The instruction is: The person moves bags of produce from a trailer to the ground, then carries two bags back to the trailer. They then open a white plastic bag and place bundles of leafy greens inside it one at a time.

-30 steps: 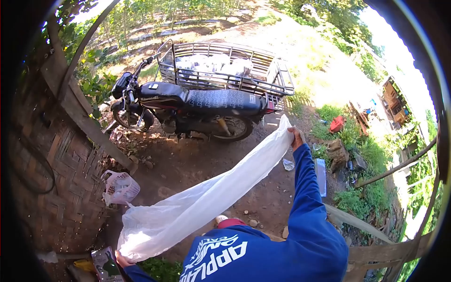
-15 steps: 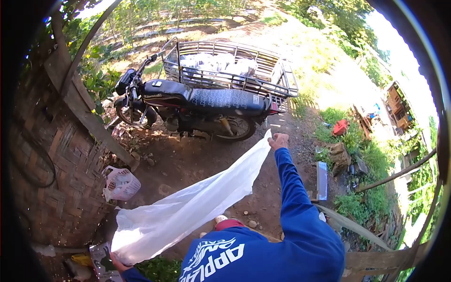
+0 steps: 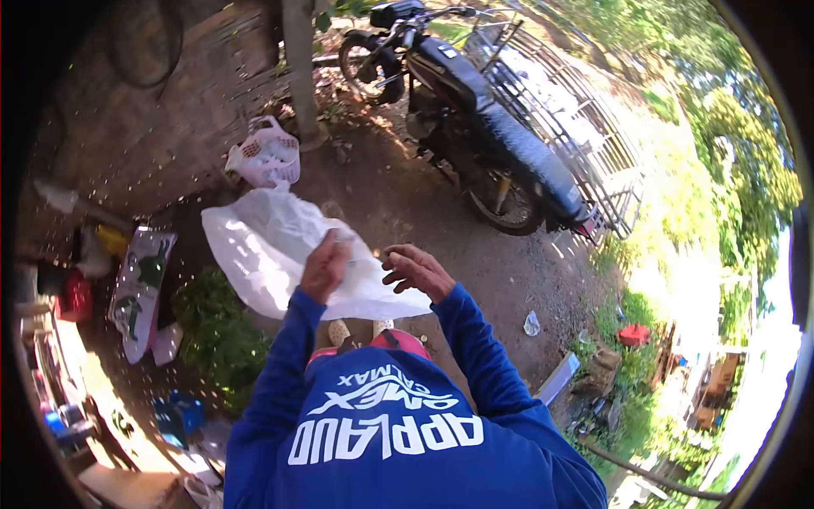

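A thin white translucent plastic sheet spreads in front of my legs, creased and billowed, its lower edge near my shoes. My left hand is over its middle; its fingers are blurred, so any grip on the plastic cannot be made out. To the right, my right hand is over the sheet's right part with bent fingers apart and nothing visible in them. A gap separates the two hands. Behind the sheet's upper edge stands a pale pink plastic basket with whitish things inside.
A motorcycle with a metal-railed sidecar is parked ahead. A woven wall and a wooden post are at left. Green plants lie by my left arm. A clear plastic scrap is on the dirt at right.
My hands have come together from a wide spread. The sheet, stretched diagonally between them before, now billows loosely below them. My right hand has let go of its corner. The view has turned left and down.
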